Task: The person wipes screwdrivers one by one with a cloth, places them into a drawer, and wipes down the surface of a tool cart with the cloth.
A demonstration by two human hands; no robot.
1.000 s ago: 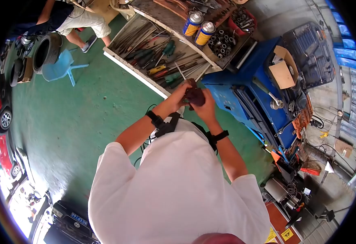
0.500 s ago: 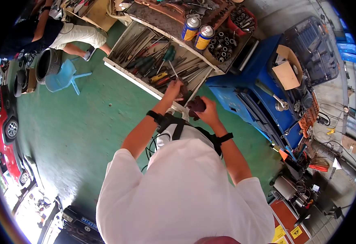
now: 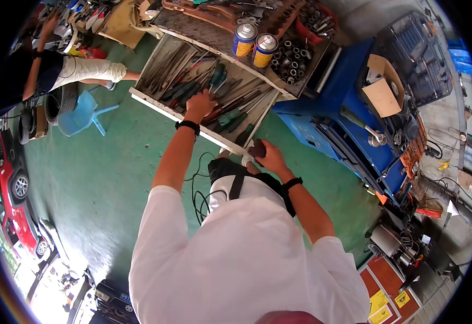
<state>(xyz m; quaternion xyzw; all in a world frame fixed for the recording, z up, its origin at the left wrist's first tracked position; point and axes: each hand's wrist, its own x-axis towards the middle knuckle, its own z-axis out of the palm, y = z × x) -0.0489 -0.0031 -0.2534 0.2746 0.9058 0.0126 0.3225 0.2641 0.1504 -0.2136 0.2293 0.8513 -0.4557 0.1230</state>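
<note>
My left hand [image 3: 201,105] is down in the open drawer [image 3: 165,110], fingers curled among the hand tools. It appears to grip the shaft of a green-handled screwdriver [image 3: 217,75], whose handle points away from me; the fingertips are partly hidden. Around it lie more screwdrivers [image 3: 229,120] with dark green handles and several long thin metal tools [image 3: 171,65]. Just outside the drawer's front right corner, my right hand [image 3: 272,156] is closed around a bunched dark maroon rag [image 3: 257,149].
Two spray cans [image 3: 244,40] and a box of sockets [image 3: 291,62] stand on the bench above the drawer. To the right is a blue tool cabinet [image 3: 322,132]. A light blue stool [image 3: 85,112] and a person in light shorts [image 3: 87,69] are at the left.
My left hand has moved left and deeper into the drawer, away from the rag, and the screwdriver's shaft has swung left. My right hand, still holding the rag, has lowered slightly towards me.
</note>
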